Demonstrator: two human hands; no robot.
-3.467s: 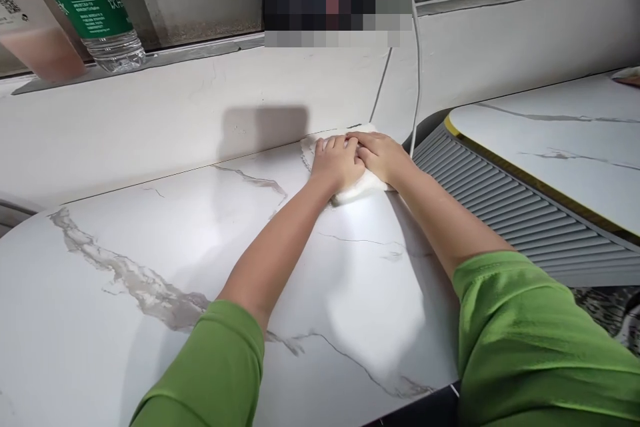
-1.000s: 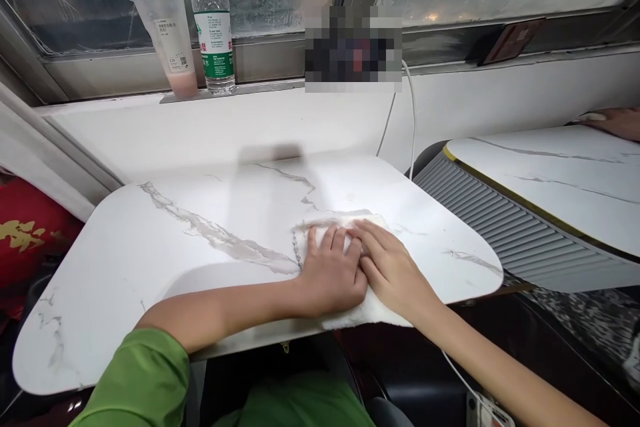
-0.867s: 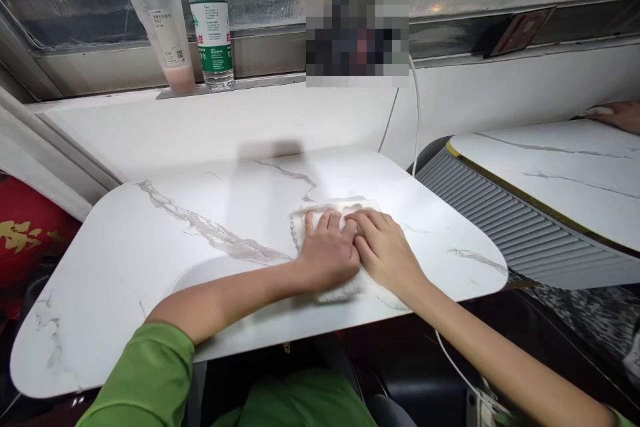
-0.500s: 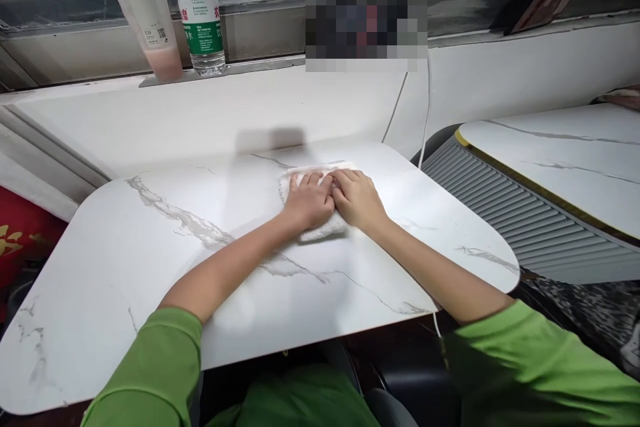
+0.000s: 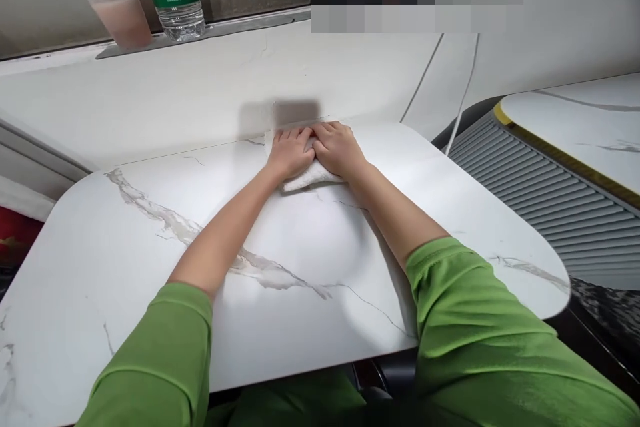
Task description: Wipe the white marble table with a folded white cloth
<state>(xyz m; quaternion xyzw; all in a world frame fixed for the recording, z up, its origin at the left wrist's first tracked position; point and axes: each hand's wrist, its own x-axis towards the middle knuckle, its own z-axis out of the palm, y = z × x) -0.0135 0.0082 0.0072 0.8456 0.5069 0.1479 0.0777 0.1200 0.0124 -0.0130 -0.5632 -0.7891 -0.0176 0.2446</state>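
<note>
A white folded cloth [image 5: 316, 177] lies on the white marble-patterned table [image 5: 310, 247], up against its far edge by the wall. My left hand [image 5: 291, 155] presses down on the cloth's left part, fingers stretched forward. Beside it, my right hand [image 5: 341, 151] lies flat on the right part. Both thumbs come close together in the middle. Much of the cloth is hidden under the two palms.
On the sill at the upper left stand a cup of pink drink [image 5: 120, 17] and a clear water bottle [image 5: 183, 20] with a green label. A white cable [image 5: 463, 103] hangs by the wall. Another marble-patterned table [image 5: 575, 117] with a ribbed grey side is at right.
Both hands have pushed the cloth forward, from the table's inner area to its far edge at the wall. The camera view has tilted lower, and the arms reach out further.
</note>
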